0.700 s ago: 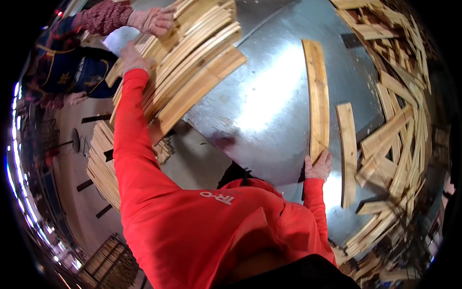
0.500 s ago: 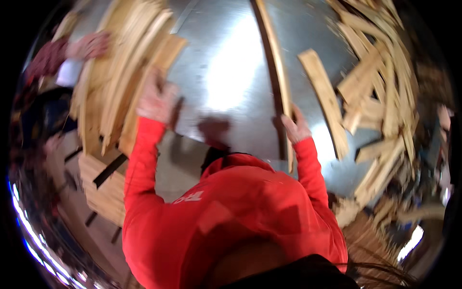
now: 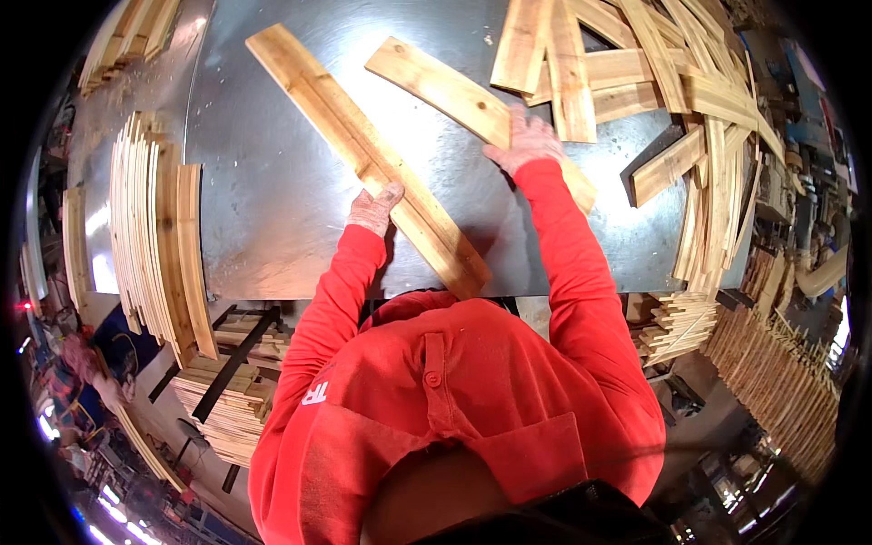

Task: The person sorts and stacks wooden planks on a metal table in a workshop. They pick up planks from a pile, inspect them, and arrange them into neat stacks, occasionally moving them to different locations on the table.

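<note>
A worker in a red top leans over a metal bench (image 3: 259,204), the left hand (image 3: 374,209) holding a long plank (image 3: 370,156) by its edge, thumb across the upper face. The long plank lies slantwise on the bench, its near end by the worker's chest. To its right, the right hand (image 3: 529,143) spreads wide over a shorter board (image 3: 445,92), which also lies on the bench; whether the fingers grip it cannot be told. Farther right of the long plank sprawls a jumbled pile of boards (image 3: 656,68); well to its left stands a tight row of boards (image 3: 143,222).
</note>
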{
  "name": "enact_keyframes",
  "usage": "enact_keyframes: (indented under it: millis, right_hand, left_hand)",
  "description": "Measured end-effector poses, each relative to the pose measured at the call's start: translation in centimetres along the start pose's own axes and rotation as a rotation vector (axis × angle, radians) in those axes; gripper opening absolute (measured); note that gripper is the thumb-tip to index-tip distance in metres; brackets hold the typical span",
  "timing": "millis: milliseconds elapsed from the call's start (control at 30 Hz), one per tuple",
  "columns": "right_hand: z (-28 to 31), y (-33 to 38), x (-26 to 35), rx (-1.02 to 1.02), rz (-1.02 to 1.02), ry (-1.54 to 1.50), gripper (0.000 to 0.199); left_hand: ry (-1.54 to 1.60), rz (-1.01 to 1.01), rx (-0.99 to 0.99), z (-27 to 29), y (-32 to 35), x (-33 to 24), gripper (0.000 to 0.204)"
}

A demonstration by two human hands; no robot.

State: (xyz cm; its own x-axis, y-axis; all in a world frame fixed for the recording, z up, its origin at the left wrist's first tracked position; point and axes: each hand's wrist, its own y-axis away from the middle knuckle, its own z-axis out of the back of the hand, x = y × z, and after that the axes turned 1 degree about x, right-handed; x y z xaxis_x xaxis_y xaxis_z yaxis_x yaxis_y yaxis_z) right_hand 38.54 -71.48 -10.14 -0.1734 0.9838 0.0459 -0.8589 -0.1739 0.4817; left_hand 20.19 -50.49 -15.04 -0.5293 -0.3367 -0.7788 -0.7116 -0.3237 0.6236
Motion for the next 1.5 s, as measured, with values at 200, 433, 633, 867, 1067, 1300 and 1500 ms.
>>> enact_keyframes:
  millis: [200, 433, 633, 867, 1067, 1300, 1500]
  right_hand:
    - [1.6, 1.9, 6.6, 0.32, 0.336, -0.107, 0.096]
    - [4.5, -13.7, 1.3, -0.468, -0.162, -0.136, 0.099]
    - [1.0, -0.6, -0.7, -0.276, 0.206, -0.2, 0.086]
    - [5.2, -2.0, -7.0, -0.458, -0.048, -0.26, 0.097]
    - [4.0, -8.4, -6.5, -0.355, -0.192, -0.367, 0.099]
    - [-1.2, 8.0, -3.1, -0.089, 0.403, -0.205, 0.075]
    - [10.7, -6.2, -13.3, -0.635, 0.204, 0.273, 0.11]
  left_hand:
    - [0.7, 0.139, 0.256, -7.3, 0.3, 1.3, 0.063]
    - [0.322, 0.178, -0.111, -8.9, -4.9, 4.1, 0.046]
    - [0.969, 0.095, -0.019, -12.8, -3.2, 1.9, 0.057]
    - [0.688, 0.135, -0.054, -14.5, -3.5, 1.9, 0.05]
    - [0.634, 0.108, -0.023, -13.7, -4.4, 1.9, 0.053]
    - [0.897, 0.286, 0.156, -15.1, -2.1, -0.6, 0.052]
    - [0.489, 0.202, -0.075, -15.4, -3.0, 0.5, 0.049]
